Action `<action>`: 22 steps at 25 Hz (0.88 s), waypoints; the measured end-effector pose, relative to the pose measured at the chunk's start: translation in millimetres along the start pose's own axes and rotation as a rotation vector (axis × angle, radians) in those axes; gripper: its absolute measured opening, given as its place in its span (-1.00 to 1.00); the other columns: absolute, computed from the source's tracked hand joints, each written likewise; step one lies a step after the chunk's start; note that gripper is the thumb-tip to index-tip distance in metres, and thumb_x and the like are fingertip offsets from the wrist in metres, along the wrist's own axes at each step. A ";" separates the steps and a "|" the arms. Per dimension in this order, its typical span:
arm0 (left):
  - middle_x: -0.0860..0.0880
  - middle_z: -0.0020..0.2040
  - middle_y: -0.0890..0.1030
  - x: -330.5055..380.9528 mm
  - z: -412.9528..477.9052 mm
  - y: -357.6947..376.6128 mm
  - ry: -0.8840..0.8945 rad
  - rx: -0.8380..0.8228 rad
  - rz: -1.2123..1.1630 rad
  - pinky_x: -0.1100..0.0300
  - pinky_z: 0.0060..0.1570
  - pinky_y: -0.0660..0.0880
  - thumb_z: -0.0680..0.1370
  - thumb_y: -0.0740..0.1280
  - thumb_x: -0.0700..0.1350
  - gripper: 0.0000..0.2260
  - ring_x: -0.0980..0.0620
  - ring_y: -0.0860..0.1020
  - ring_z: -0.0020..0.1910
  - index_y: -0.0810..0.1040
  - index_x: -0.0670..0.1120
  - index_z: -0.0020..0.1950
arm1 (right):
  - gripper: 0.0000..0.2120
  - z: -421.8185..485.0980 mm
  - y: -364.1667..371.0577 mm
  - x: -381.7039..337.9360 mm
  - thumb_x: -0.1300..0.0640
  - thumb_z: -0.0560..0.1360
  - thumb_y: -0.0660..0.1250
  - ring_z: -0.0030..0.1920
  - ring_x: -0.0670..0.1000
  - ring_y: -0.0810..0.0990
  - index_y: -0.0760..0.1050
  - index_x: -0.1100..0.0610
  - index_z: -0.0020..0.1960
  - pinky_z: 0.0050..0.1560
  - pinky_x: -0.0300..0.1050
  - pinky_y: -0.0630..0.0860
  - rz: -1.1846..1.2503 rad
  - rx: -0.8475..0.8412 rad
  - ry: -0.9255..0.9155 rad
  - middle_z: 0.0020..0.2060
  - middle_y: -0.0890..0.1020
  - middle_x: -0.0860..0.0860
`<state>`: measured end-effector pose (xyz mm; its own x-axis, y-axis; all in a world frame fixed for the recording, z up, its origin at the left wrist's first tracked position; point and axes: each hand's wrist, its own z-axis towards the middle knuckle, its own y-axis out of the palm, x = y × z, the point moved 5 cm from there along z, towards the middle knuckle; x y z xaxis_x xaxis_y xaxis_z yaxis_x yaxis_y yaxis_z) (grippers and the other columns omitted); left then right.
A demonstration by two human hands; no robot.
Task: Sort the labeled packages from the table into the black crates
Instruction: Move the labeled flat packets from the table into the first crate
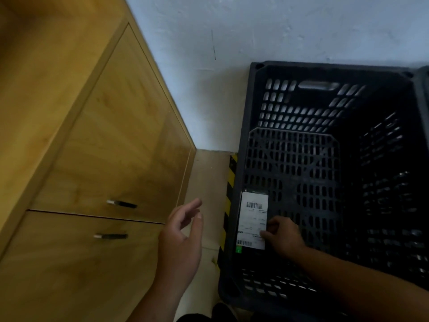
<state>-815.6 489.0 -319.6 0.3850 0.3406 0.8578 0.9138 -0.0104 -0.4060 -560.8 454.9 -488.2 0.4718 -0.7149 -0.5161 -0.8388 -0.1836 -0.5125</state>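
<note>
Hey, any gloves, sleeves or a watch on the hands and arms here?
No. The left hand and right hand are bare, with no gloves, rings or watch showing. No sleeve shows up to the frame's edge either, though the right side lies in shadow.

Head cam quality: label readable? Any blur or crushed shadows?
Head view: dim overall; the black crate loses its right wall to shadow; on the package barcodes show but the text is too soft to read; the left hand and cabinet handles look smeared.

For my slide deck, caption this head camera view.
Right hand holds a labeled package inside the black crate; left hand hovers open near the cabinet.
</note>
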 end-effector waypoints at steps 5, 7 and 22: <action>0.25 0.18 0.64 -9.1 -4.4 -6.4 -0.007 0.015 0.000 0.22 0.18 0.52 0.66 0.33 -0.14 -0.75 0.33 0.56 0.16 0.63 0.17 0.24 | -0.73 -0.6 13.9 -1.1 0.16 0.43 0.58 -0.16 -0.11 0.62 0.48 0.09 -0.10 -0.32 -0.36 0.46 -0.061 -0.039 0.016 -0.19 0.61 -0.08; 0.27 0.16 0.64 -6.5 -12.8 -9.8 -0.017 0.011 0.006 0.24 0.15 0.53 0.65 0.33 -0.12 -0.76 0.34 0.57 0.14 0.63 0.20 0.21 | -0.72 -8.0 7.3 -7.8 0.14 0.44 0.58 -0.08 -0.05 0.63 0.46 0.05 -0.09 -0.18 -0.27 0.54 -0.118 -0.075 0.011 -0.14 0.60 -0.07; 0.27 0.36 0.42 256.1 -162.5 -32.1 0.457 -0.416 0.635 0.23 0.38 0.31 0.65 0.19 0.18 -0.60 0.19 0.36 0.38 0.37 0.20 0.49 | -0.53 -357.5 -245.5 -151.9 -0.21 0.61 0.22 0.27 -0.02 0.49 0.33 -0.04 0.45 0.18 -0.14 0.51 -0.470 0.360 -0.313 0.29 0.48 -0.07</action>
<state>-725.4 423.7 -35.6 0.7686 -0.2535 0.5873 0.4484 -0.4412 -0.7773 -523.7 367.4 -38.6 0.8669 -0.3743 -0.3291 -0.4076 -0.1526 -0.9003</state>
